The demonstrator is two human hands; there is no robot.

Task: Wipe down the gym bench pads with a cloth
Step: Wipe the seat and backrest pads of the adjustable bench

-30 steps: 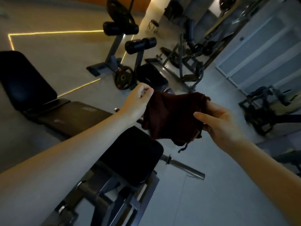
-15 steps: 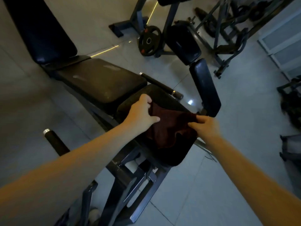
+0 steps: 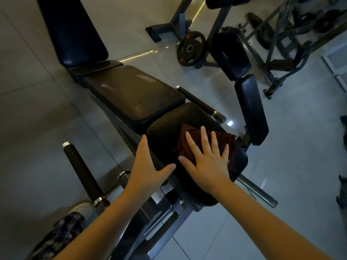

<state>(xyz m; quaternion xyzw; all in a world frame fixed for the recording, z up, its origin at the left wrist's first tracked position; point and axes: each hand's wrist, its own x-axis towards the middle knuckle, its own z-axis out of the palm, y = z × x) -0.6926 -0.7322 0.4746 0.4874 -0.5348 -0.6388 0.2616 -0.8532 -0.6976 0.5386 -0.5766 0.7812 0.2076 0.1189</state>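
Observation:
A black gym bench runs from the upper left to the centre. Its raised back pad (image 3: 75,32) stands at the top left, the long middle pad (image 3: 135,94) lies below it, and the small end pad (image 3: 167,132) is nearest me. A dark red cloth (image 3: 228,143) lies on the end pad. My right hand (image 3: 206,162) presses flat on the cloth with fingers spread. My left hand (image 3: 148,166) rests on the end pad's left edge, fingers straight and thumb out over the pad.
Black foam roller bars (image 3: 82,171) stick out on both sides of the bench frame. A separate upright pad (image 3: 251,109) stands right of the end pad. A weight plate (image 3: 190,48) and other machines (image 3: 281,44) fill the upper right. My shoe (image 3: 75,209) is at the lower left on the tiled floor.
Both hands held the cloth in the air, then lowered it onto the end pad. Now my left hand has let go and rests on the pad's edge; my right hand has flattened on the cloth.

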